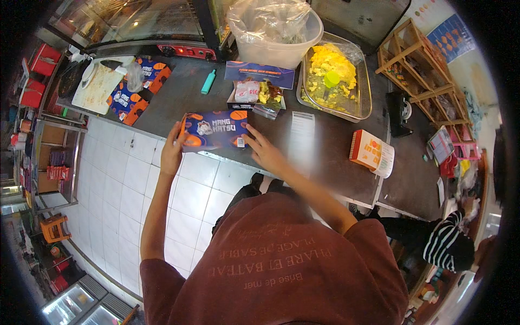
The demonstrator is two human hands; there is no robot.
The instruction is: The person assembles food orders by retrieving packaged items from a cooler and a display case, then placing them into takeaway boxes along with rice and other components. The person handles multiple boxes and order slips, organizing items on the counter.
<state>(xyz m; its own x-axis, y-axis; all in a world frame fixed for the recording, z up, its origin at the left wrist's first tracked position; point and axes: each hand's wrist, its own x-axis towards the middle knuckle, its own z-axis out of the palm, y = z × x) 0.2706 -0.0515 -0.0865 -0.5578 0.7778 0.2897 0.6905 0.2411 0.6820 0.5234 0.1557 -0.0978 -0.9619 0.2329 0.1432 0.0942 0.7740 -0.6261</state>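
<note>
Box: I have a closed blue-and-orange box (214, 130) at the counter's front edge, printed face up; can't tell if it rests or is lifted.
Left hand (173, 147): holding the box's left end, fingers curled round the side.
Right hand (264, 151): holding the right end, fingertips on the corner of the top face.
Food box (234, 103): just behind, blue lid raised, with a white packet (246, 92) and yellow food inside.
Slip: white paper (302, 127) flat on the dark counter (330, 154), right of the box.
Carton: red, yellow and white carton (372, 153) farther right.
Tray: metal tray (355, 112) of yellow food at the back, green cup (331, 78) in it.
Bucket: bag-lined white bucket (271, 54) beside the tray.
Left side: cutting board (97, 89) carrying a knife (112, 64); blue-orange packaging (123, 103) next to it.
Person: striped top (444, 241), far right.
</note>
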